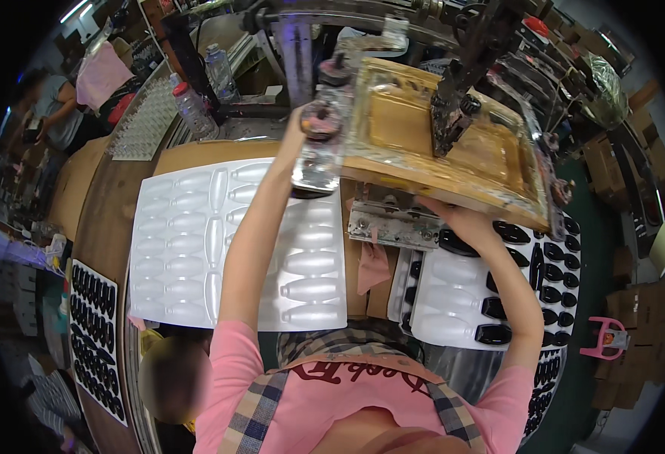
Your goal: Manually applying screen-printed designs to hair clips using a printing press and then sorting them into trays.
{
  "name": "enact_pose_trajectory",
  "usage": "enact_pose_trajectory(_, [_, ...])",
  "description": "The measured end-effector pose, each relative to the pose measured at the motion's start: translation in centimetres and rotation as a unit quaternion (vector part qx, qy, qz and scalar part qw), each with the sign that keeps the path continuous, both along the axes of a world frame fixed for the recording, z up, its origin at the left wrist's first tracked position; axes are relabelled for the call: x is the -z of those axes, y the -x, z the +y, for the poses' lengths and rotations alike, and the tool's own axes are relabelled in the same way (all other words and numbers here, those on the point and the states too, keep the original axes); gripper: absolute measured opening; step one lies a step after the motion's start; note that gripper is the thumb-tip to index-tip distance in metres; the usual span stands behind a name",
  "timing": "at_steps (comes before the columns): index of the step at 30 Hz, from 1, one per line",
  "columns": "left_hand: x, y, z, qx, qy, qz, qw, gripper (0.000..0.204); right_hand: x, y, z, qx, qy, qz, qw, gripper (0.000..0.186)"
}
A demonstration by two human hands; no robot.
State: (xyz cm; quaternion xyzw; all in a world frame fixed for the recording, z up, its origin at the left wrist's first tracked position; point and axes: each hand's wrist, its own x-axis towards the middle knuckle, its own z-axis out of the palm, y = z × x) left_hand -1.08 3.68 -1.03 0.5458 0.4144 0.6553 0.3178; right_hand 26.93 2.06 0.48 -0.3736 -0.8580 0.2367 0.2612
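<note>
A wooden screen-printing frame (423, 178) with yellowish mesh is tilted in front of me, held in a dark metal press. My left hand (300, 129) reaches to the frame's left side, at a metal clamp with a round knob (321, 119); the clamp hides its fingers. Below the frame's front edge, my right hand (465, 223) is beside a paint-stained metal fixture (394, 225). Its fingertips pass out of sight under the frame, so whether it holds anything is hidden. From the fixture hangs a pink cloth (373, 268).
A white tray (313, 316) with bottle-shaped hollows lies on the left. At right, another white tray (444, 303) carries several black bottle-shaped pieces (492, 333). More black pieces fill a tray (98, 333) at far left. Plastic bottles (190, 106) stand behind. Other people are at left.
</note>
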Motion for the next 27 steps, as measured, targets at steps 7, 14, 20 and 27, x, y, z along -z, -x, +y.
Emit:
enact_pose_trajectory(7, [6.0,5.0,-8.9,-0.14,0.11,0.015,0.984,0.018,0.3,1.3,-1.0,-0.032,0.067,0.002,0.997,0.052])
enact_pose_trajectory(14, [12.4,4.8,-11.3,-0.145,0.232,-0.017,0.962,0.02,-1.3,-5.6,-2.5,0.114,0.061,-0.03,0.991,0.034])
enact_pose_trajectory(20, [13.0,3.7,-10.6,-0.187,0.291,0.103,0.933,0.021,1.2,-6.2,-5.4,0.079,-0.085,-0.249,0.961,0.038])
enact_pose_trajectory(27, [11.4,3.0,-10.9,-0.295,0.207,0.375,0.854,0.017,0.1,-7.3,-5.5,0.151,0.006,-0.149,0.977,0.043])
